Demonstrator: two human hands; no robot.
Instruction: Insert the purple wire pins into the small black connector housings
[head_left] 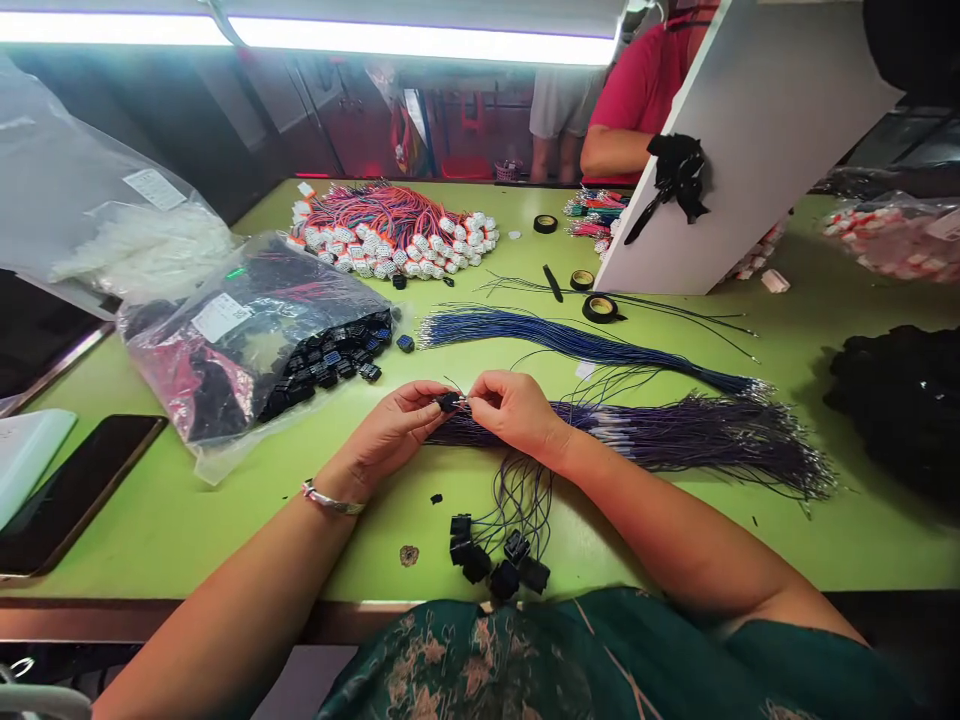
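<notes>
Both hands met at the centre of the green surface (pixel 187 520). Left hand (pixel 394 425) pinched a small black plastic connector housing (pixel 448 402) between thumb and forefinger, fingers clenched on it. Right hand (pixel 510 408) was just beside it, fingers pinched on a thin dark wire (pixel 455 384) at the housing's right end; whether the wire sat inside the housing could not be told. A silver bracelet (pixel 332 499) ringed the left wrist.

Right behind the hands lay a loose bundle of purple wires with metal terminal tips (pixel 697 435), and further back a bundle of blue wires (pixel 570 340). Near the surface's front edge sat a cluster of black housings already on purple wires (pixel 499 560).

To the left, a clear plastic bag spilling black connector housings (pixel 255 340); a dark phone (pixel 71 490) lay by the left edge. At the back sat a heap of red and blue wires with white connectors (pixel 394 230), with black tape rolls (pixel 600 308) to its right near a tilted white board (pixel 757 130). Another person in a red shirt (pixel 637 90) was at the far side.
</notes>
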